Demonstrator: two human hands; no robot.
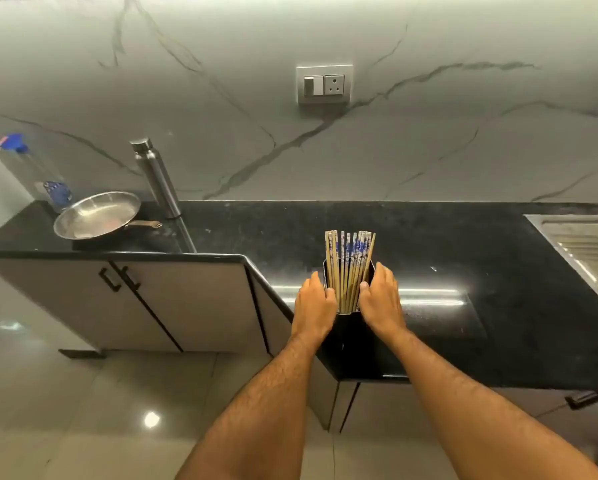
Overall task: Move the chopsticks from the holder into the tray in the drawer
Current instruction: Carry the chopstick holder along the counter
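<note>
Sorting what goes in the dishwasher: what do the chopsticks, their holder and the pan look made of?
Chopsticks: apparently bamboo or wood, matte tan shafts with blue-and-white patterned tops. Holder: glossy black, plastic or coated metal; unclear which. Pan: shiny silver, probably stainless steel, with a brownish handle.

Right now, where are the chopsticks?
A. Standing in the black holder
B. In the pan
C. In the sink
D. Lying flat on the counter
A: the chopsticks stand upright in the holder, with the left hand and right hand around its sides.
</note>
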